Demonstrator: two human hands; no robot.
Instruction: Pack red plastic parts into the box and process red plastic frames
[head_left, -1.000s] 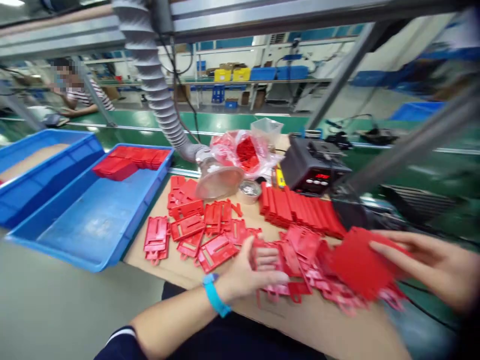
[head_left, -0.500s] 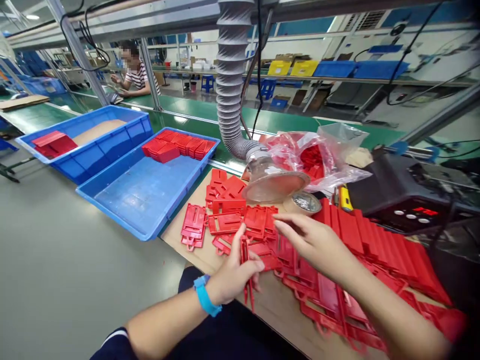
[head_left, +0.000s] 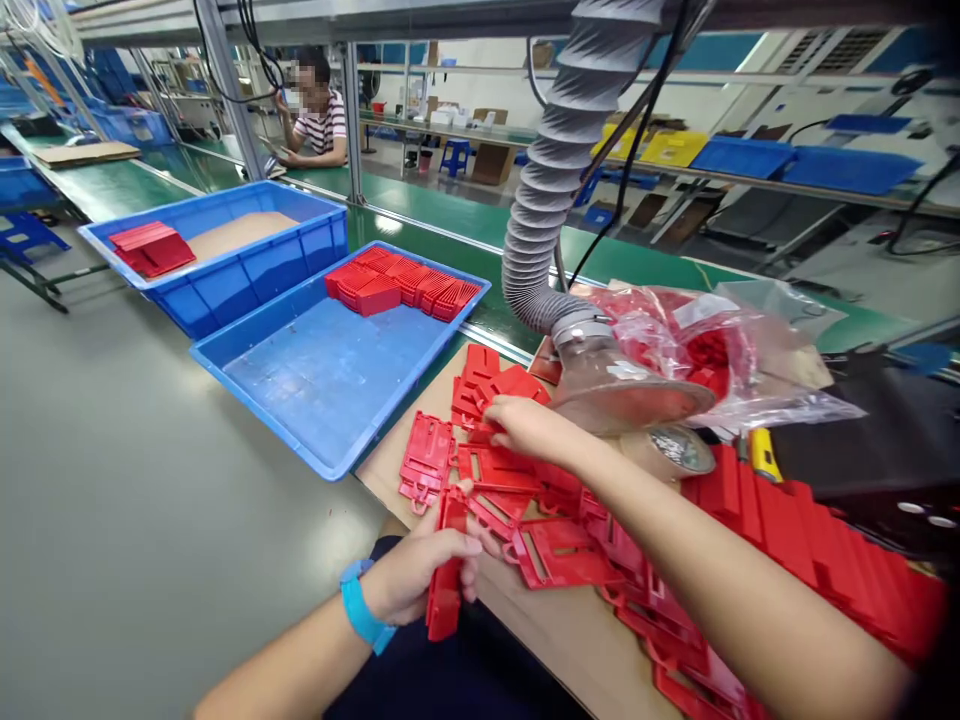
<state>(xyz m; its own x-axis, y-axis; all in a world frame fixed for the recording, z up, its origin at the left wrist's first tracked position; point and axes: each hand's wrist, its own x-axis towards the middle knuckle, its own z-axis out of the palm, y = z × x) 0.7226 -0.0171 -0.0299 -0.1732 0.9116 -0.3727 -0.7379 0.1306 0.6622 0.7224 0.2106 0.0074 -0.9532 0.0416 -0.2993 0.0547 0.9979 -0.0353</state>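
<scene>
My left hand (head_left: 431,560), with a blue band on its wrist, is closed around red plastic parts (head_left: 448,575) held upright over the near edge of the bench; how many is hard to tell. Farther forward, my right hand (head_left: 521,428) has its curled fingers on a red plastic part (head_left: 478,432) in the loose pile, its fingertips partly hidden. Around the hands lie flat, slotted red plates with small loops, such as a red plate (head_left: 566,552) and a pink-red plate (head_left: 427,455).
A blue tray (head_left: 300,375) and a deeper blue bin (head_left: 262,265) hold stacked red parts on the left. A fume hood (head_left: 637,400) on a grey hose hangs over the bench beside a tape roll (head_left: 679,452). A row of red parts (head_left: 795,520) stands right. Another person sits behind.
My right hand has moved forward and left onto the pile. My left hand has shifted left and turned the held red parts so a broader face shows. The view has swung right-to-left.
</scene>
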